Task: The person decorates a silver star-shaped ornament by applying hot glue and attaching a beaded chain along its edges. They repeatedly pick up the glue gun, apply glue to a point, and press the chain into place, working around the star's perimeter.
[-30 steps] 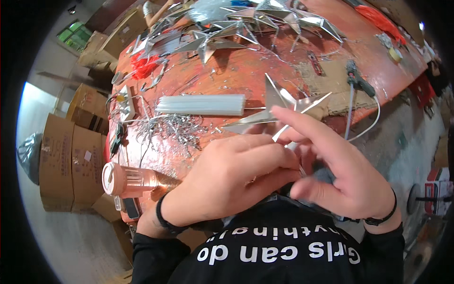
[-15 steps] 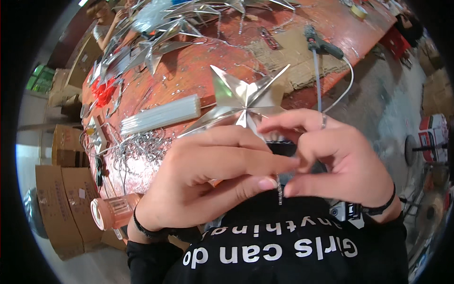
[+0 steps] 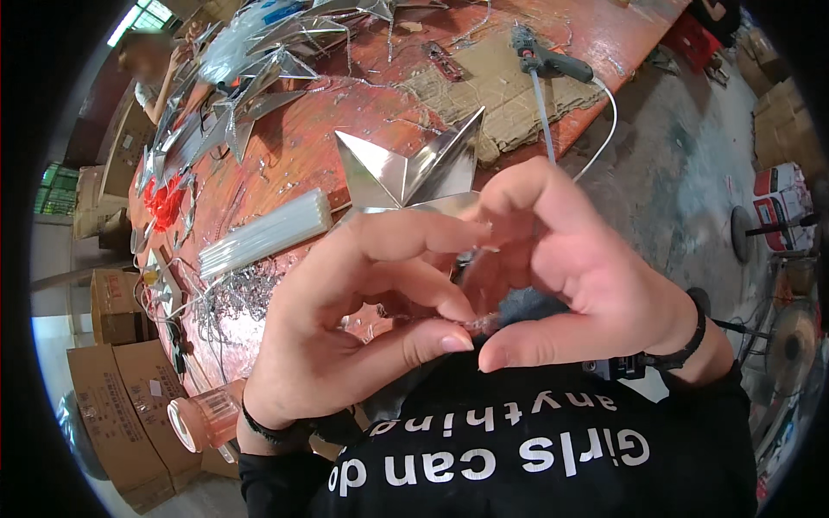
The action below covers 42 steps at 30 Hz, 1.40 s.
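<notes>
Spanning the work area in my remote view, a red table (image 3: 302,168) bears a sheet of cardboard (image 3: 492,78) at its far side. Nearer, a silver star (image 3: 371,173) sits just beyond the hands; its lower part is hidden, so I cannot confirm what supports it. A bundle of translucent sticks (image 3: 268,233) lies to its left, and a glue gun (image 3: 563,64) lies across part of the cardboard. The left hand (image 3: 337,319) is narrow, thumb and fingertips nearly together; the right hand (image 3: 583,268) stands wide between thumb and index finger. Between them I note a small glinting piece (image 3: 484,323), too blurred to identify; whether the left grips it, I cannot tell. I judge the step in hand as fingertip work on this piece; the next move calls for a secure pinch.
</notes>
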{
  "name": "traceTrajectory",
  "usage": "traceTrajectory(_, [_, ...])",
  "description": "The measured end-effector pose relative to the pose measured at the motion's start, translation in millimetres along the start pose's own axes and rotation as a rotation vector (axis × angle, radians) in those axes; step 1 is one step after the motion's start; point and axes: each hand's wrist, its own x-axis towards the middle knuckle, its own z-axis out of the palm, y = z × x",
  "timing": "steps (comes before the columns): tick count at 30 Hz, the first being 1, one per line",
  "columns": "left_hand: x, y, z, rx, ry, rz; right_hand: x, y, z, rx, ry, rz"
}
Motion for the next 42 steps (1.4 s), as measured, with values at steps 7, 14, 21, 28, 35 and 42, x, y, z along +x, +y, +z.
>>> traceTrajectory(7, [4, -3, -11, 0.395, -0.103, 0.029, -8, -22, -4, -0.32, 0.085, 0.32])
traceTrajectory(14, [9, -2, -22, 0.547, -0.163, -0.15, -38, -37, -17, -0.191, 0.292, 0.47])
traceTrajectory(21, [14, -7, -32, 0.499, -0.01, -0.361, -60, -29, -32, 0.043, 0.483, 0.475])
traceTrajectory(28, [21, -12, -39, 0.385, 0.121, -0.531, -73, -9, -39, 0.044, 0.546, 0.442])
traceTrajectory(35, [24, -20, -40, 0.272, 0.149, -0.522, -83, -4, -41, 0.048, 0.555, 0.532])
traceTrajectory(42, [30, -23, -39, 0.345, 0.192, -0.511, -92, 1, -45, 0.033, 0.589, 0.474])
